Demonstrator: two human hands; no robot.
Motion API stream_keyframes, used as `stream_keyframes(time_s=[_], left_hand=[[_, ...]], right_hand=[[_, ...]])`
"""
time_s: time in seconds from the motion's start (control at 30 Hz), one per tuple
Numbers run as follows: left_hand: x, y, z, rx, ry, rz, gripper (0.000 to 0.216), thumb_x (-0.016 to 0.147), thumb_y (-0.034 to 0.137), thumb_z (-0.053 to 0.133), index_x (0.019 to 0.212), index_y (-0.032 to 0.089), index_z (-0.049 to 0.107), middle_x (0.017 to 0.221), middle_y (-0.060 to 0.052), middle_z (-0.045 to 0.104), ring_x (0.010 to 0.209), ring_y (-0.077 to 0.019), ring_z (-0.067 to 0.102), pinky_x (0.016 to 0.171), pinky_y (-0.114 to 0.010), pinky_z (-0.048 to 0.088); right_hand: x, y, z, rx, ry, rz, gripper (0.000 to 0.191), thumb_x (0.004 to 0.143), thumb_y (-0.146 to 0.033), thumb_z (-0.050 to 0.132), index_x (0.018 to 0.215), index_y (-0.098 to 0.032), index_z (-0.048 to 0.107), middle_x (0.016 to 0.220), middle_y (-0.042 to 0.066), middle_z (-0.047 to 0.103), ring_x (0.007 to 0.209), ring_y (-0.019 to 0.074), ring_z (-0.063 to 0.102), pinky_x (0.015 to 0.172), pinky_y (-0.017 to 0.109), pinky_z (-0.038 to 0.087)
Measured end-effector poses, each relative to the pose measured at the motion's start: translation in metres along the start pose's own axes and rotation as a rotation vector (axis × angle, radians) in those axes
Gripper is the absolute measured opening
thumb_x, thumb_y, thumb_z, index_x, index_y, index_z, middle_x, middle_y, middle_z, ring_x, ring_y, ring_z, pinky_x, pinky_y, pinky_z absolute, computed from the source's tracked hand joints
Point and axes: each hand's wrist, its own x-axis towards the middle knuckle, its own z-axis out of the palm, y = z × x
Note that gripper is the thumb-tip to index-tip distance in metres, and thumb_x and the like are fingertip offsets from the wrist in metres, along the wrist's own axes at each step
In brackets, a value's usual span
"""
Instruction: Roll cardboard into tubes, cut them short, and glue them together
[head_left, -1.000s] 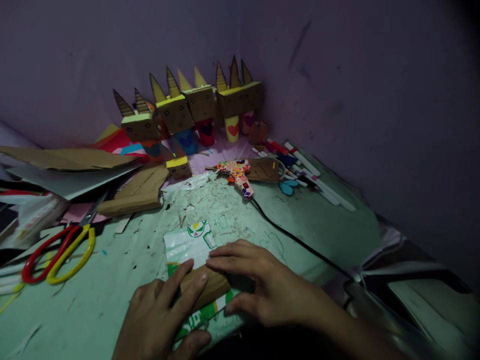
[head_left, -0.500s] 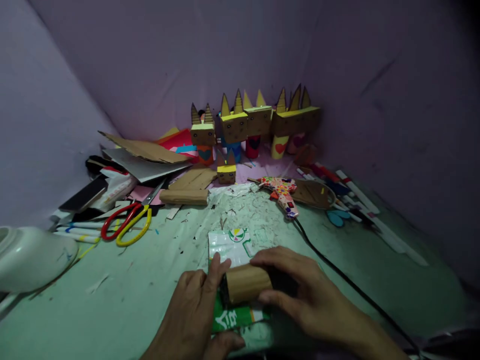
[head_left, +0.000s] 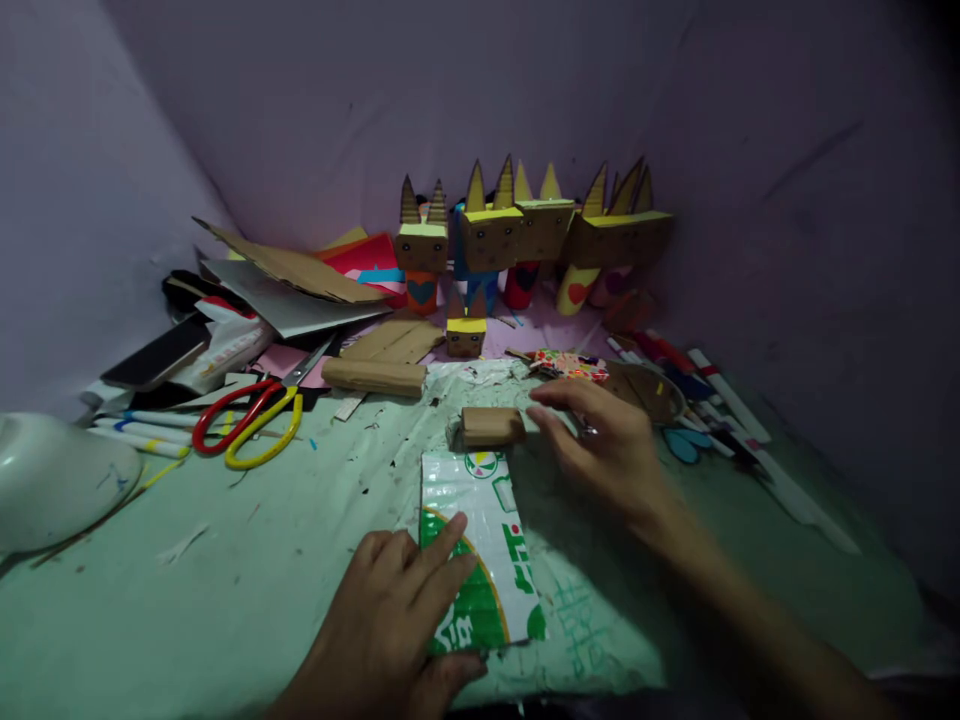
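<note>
Near the middle of the green table [head_left: 225,580], flat: a white and green printed card [head_left: 499,545], left part covered by the left hand [head_left: 405,590]. Index and middle fingers slightly apart and pressed on the print; thumb by the near edge, cannot tell whether over or under it. Just beyond the card's far edge, on the table: a brown cardboard block [head_left: 493,427], left end too dark and blurred to read. Close to its right end, the right hand [head_left: 600,430], thumb and index tips parted by a narrow gap, other fingers partly hidden behind; cannot tell whether touching the block.

Behind that hand, a floral glue gun [head_left: 574,365], only the upper part in sight, handle hidden. To its right, a brown piece [head_left: 637,390], partly covered, then markers [head_left: 727,395] in an overlapping, shadowy heap. Far left of the block, folded cardboard [head_left: 375,377] and scissors [head_left: 290,380] with red and yellow handles. At the left edge, a white jar [head_left: 60,485], cut off. Far back, a small horned head [head_left: 466,338] in front of box-headed figures [head_left: 424,245], the right ones overlapping and dim.
</note>
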Motion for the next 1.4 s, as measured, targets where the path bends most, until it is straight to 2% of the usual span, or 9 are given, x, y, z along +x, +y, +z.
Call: stream_keyframes(time_s=[0.1, 0.17, 0.27, 0.33, 0.53, 0.8, 0.93, 1.2, 1.4], left_hand=[[0.001, -0.001, 0.001, 0.077, -0.019, 0.037, 0.043, 0.070, 0.024, 0.063, 0.112, 0.017, 0.056, 0.129, -0.009, 0.058, 0.077, -0.0256, 0.051, 0.066, -0.042, 0.040], [0.004, 0.001, -0.002, 0.146, -0.051, 0.058, 0.035, 0.077, 0.027, 0.061, 0.110, 0.017, 0.059, 0.127, -0.009, 0.060, 0.076, -0.0250, 0.052, 0.064, -0.041, 0.040], [0.006, 0.002, -0.005, 0.205, -0.033, 0.093, 0.023, 0.083, 0.028, 0.056, 0.102, 0.016, 0.063, 0.122, -0.008, 0.063, 0.075, -0.0236, 0.054, 0.064, -0.040, 0.041], [0.005, 0.001, -0.004, 0.198, 0.044, 0.100, 0.016, 0.085, 0.021, 0.052, 0.094, 0.017, 0.064, 0.114, -0.006, 0.068, 0.078, -0.0228, 0.056, 0.071, -0.041, 0.043], [0.002, -0.002, 0.007, -0.082, 0.257, -0.015, 0.022, 0.086, 0.011, 0.042, 0.081, 0.019, 0.062, 0.088, -0.003, 0.072, 0.077, -0.0180, 0.061, 0.070, -0.031, 0.048], [0.028, -0.007, -0.007, -0.204, 0.076, -0.324, 0.017, 0.081, 0.016, 0.044, 0.074, 0.020, 0.059, 0.060, 0.000, 0.063, 0.053, -0.0155, 0.059, 0.049, -0.025, 0.042], [0.037, -0.010, -0.010, -0.173, 0.009, -0.478, 0.010, 0.078, 0.022, 0.048, 0.083, 0.022, 0.056, 0.056, 0.004, 0.062, 0.045, -0.0156, 0.056, 0.046, -0.026, 0.040], [0.038, -0.014, -0.020, -0.355, -0.161, -0.526, 0.019, 0.084, 0.030, 0.037, 0.080, 0.023, 0.054, 0.056, 0.004, 0.057, 0.048, -0.0142, 0.052, 0.047, -0.025, 0.034], [0.033, -0.016, -0.033, -0.490, -0.269, -0.587, 0.026, 0.087, 0.029, 0.035, 0.104, 0.024, 0.053, 0.079, 0.001, 0.067, 0.067, -0.0170, 0.061, 0.059, -0.027, 0.044]], right_hand=[[-0.027, -0.025, -0.020, 0.231, -0.398, -0.107, 0.037, 0.074, -0.043, 0.070, 0.104, -0.023, 0.060, 0.097, 0.005, 0.067, 0.091, 0.0201, 0.063, 0.076, 0.032, 0.053], [-0.048, -0.037, -0.023, 0.230, -0.550, -0.121, 0.049, 0.067, -0.048, 0.075, 0.107, -0.022, 0.059, 0.104, 0.008, 0.065, 0.094, 0.0220, 0.062, 0.078, 0.033, 0.053], [-0.071, -0.041, -0.011, 0.164, -0.499, -0.190, 0.018, 0.081, -0.018, 0.059, 0.099, -0.019, 0.062, 0.096, 0.008, 0.069, 0.090, 0.0212, 0.062, 0.076, 0.034, 0.053], [-0.079, -0.039, -0.002, 0.164, -0.415, -0.264, 0.028, 0.078, -0.005, 0.048, 0.098, -0.018, 0.063, 0.091, 0.007, 0.071, 0.087, 0.0206, 0.062, 0.077, 0.035, 0.052], [-0.084, -0.041, 0.008, 0.138, -0.321, -0.221, 0.020, 0.080, -0.009, 0.049, 0.093, -0.018, 0.060, 0.079, 0.006, 0.072, 0.068, 0.0186, 0.065, 0.061, 0.030, 0.052], [-0.072, -0.046, 0.021, 0.036, -0.254, 0.072, 0.010, 0.084, -0.017, 0.050, 0.087, -0.019, 0.060, 0.065, 0.002, 0.068, 0.053, 0.0155, 0.064, 0.048, 0.024, 0.049], [-0.066, -0.044, 0.023, 0.051, -0.264, 0.153, 0.019, 0.086, -0.019, 0.049, 0.103, -0.019, 0.058, 0.072, 0.003, 0.071, 0.058, 0.0160, 0.067, 0.046, 0.023, 0.050], [-0.066, -0.029, -0.002, 0.196, -0.383, -0.175, 0.042, 0.079, -0.005, 0.038, 0.114, -0.022, 0.054, 0.111, 0.009, 0.065, 0.099, 0.0164, 0.065, 0.073, 0.024, 0.056], [-0.079, -0.016, 0.001, 0.028, -0.493, -0.125, 0.055, 0.089, -0.010, 0.045, 0.137, -0.035, 0.037, 0.115, 0.001, 0.067, 0.086, 0.0139, 0.069, 0.066, 0.020, 0.059]])
